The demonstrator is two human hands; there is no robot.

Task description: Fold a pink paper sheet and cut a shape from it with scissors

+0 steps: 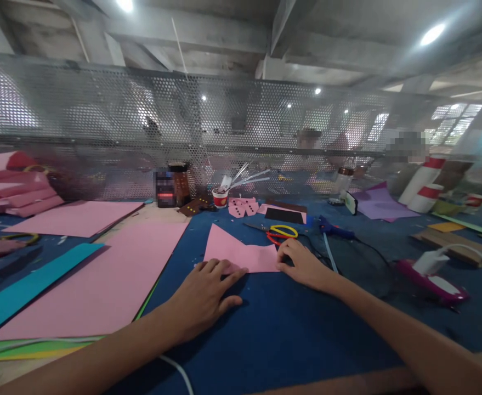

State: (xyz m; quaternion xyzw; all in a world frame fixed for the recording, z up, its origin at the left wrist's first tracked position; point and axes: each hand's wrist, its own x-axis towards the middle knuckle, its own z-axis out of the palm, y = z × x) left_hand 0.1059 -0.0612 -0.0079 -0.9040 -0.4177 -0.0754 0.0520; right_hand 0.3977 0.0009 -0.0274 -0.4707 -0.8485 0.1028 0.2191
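A pink sheet of paper (241,257) lies on the blue tabletop before me, with a pointed flap standing up at its left. My left hand (208,291) rests on its lower left edge, fingers stretched out and thumb apart. At the paper's right edge my right hand (302,262) has its fingers curled and pinched on the corner. Just beyond the paper lie scissors (282,232) with yellow and red handles. Right of them is a blue glue gun (335,227) with a dark cable.
Large pink sheets (101,280) and a teal strip (39,282) cover the left side. Behind stand a red paper cup (220,197) holding sticks and a dark jar (181,184). A magenta power strip (434,282) with a white plug sits right. A perforated metal screen (232,120) closes the back.
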